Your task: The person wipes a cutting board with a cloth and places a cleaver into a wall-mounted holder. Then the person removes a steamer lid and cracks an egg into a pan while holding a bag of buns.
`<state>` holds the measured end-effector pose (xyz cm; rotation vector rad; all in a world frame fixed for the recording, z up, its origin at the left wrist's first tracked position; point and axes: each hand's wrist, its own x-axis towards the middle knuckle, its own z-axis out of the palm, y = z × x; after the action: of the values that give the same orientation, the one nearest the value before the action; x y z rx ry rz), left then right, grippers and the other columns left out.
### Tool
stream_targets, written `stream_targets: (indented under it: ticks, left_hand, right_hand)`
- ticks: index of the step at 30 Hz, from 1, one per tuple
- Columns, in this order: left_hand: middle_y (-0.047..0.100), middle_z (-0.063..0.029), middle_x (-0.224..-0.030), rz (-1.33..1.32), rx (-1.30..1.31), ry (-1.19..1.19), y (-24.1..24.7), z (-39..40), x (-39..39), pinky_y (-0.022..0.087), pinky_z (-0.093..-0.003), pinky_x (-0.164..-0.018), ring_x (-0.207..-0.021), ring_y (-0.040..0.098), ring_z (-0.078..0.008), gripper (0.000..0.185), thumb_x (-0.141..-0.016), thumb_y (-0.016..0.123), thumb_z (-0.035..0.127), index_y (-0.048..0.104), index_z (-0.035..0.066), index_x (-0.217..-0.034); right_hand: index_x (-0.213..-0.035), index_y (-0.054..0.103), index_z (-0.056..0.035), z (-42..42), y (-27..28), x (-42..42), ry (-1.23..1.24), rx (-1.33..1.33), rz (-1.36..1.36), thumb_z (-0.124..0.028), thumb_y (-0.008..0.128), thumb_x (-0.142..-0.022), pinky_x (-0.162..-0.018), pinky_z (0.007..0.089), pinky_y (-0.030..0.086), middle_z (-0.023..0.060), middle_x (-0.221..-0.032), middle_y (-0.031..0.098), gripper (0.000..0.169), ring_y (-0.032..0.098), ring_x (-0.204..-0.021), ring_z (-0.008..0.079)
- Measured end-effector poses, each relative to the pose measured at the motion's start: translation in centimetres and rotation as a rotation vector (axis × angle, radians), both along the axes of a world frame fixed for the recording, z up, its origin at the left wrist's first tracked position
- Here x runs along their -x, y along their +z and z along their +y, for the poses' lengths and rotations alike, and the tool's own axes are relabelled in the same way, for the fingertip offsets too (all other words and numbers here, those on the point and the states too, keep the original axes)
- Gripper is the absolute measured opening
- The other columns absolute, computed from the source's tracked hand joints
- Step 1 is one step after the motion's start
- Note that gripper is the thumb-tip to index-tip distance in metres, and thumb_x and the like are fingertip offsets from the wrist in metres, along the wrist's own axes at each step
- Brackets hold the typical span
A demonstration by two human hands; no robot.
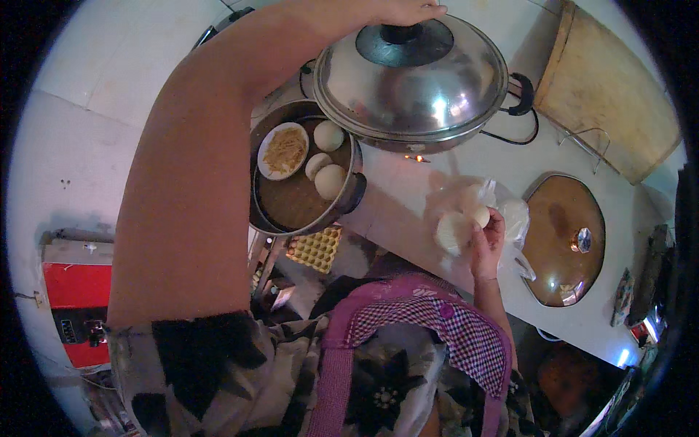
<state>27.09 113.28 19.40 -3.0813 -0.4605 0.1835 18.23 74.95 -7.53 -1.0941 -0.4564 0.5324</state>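
Note:
My left hand [407,12] is at the top edge of the view, over the black knob [403,34] of a domed steel lid [409,93]; part of the hand is cut off, so its grip is unclear. The lid covers a wide pan. My right hand [489,240] holds a small pale round bun [479,216] between thumb and fingers. Just left of it lies a larger pale round piece [453,233], beside a clear plastic bag [513,218]. Left of the lidded pan, a round pan [356,164] holds three pale buns [328,136] and a white plate [264,164] of shredded food [285,151].
A glass lid [562,235] lies on the white counter [393,191] at right. Behind it, a wooden board [606,93] leans by a wire stand [587,139]. Small orange glows [418,158] show under the lidded pan's front. An egg tray [317,248] sits below the counter.

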Motion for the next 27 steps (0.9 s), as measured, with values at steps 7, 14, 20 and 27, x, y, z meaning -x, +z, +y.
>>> stream_targets:
  ticks: [7,14,20,27]
  left_hand:
    - [0.033,-0.0058,-0.140,-0.045,-0.001,-0.162,-2.2,4.1,-1.4,0.018,-0.0484,-0.105,-0.130,0.024,-0.0324,0.059,-0.091,0.022,0.056,0.038,0.017,-0.133]
    - [0.043,-0.0120,-0.130,-0.160,0.077,-0.045,-2.1,2.2,-1.2,0.025,-0.0450,-0.103,-0.123,0.032,-0.0345,0.055,-0.091,0.027,0.053,0.044,0.016,-0.128]
    - [0.045,-0.0131,-0.127,-0.198,0.028,-0.105,-3.1,3.7,-1.2,0.026,-0.0439,-0.102,-0.122,0.033,-0.0357,0.056,-0.091,0.028,0.054,0.045,0.015,-0.127]
    - [0.039,-0.0126,-0.134,-0.175,-0.022,-0.134,-3.0,3.1,-0.9,0.025,-0.0455,-0.102,-0.123,0.031,-0.0349,0.054,-0.094,0.022,0.048,0.041,0.014,-0.131]
  right_hand:
    - [-0.120,0.042,-0.0053,0.3,-0.3,-0.1,0.009,-0.003,0.027,-0.015,0.062,-0.083,-0.091,0.0304,0.038,0.0057,-0.113,0.052,0.044,0.049,-0.103,0.0154]
    - [-0.119,0.042,-0.0052,-0.1,-0.6,-0.3,0.001,0.037,0.026,-0.018,0.063,-0.082,-0.092,0.0309,0.038,0.0062,-0.113,0.051,0.045,0.049,-0.103,0.0159]
    - [-0.119,0.043,-0.0051,0.2,-0.2,-0.1,0.012,0.005,0.013,-0.016,0.063,-0.083,-0.093,0.0315,0.037,0.0061,-0.113,0.051,0.042,0.048,-0.104,0.0164]
    - [-0.119,0.043,-0.0045,0.2,-0.7,-0.2,0.019,-0.014,0.023,-0.011,0.063,-0.081,-0.092,0.0306,0.038,0.0067,-0.112,0.051,0.043,0.049,-0.104,0.0176]
